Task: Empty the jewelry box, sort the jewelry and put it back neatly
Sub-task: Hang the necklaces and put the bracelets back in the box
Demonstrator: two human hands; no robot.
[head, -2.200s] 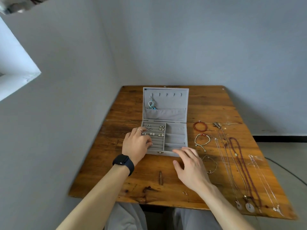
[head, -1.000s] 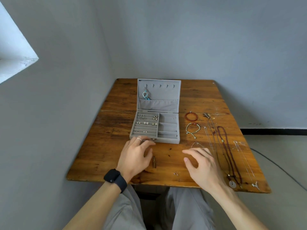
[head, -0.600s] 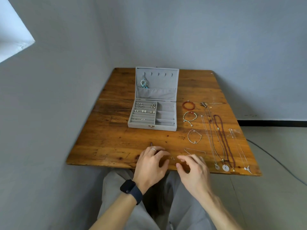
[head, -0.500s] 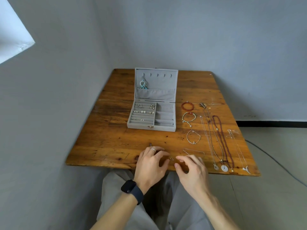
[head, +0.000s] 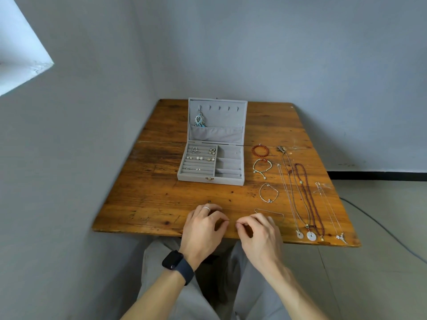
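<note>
The jewelry box (head: 227,181) stands open mid-table (head: 147,204), with earrings (head: 199,157) in its left rolls and bracelets (head: 260,150) and necklaces (head: 307,195) laid out to its right. At the near edge the left hand (head: 203,227) and right hand (head: 258,234) curl with fingertips almost meeting. I cannot tell whether they pinch anything. Any small piece is best kept low over the wood, away from the edge.

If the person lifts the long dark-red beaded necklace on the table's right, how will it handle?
The long dark-red beaded necklace is probably floppy: it lies as a slack narrow loop on the wooden table. Pushed, its small beads might roll a little. Thin silver chains close beside it could snag.
</note>
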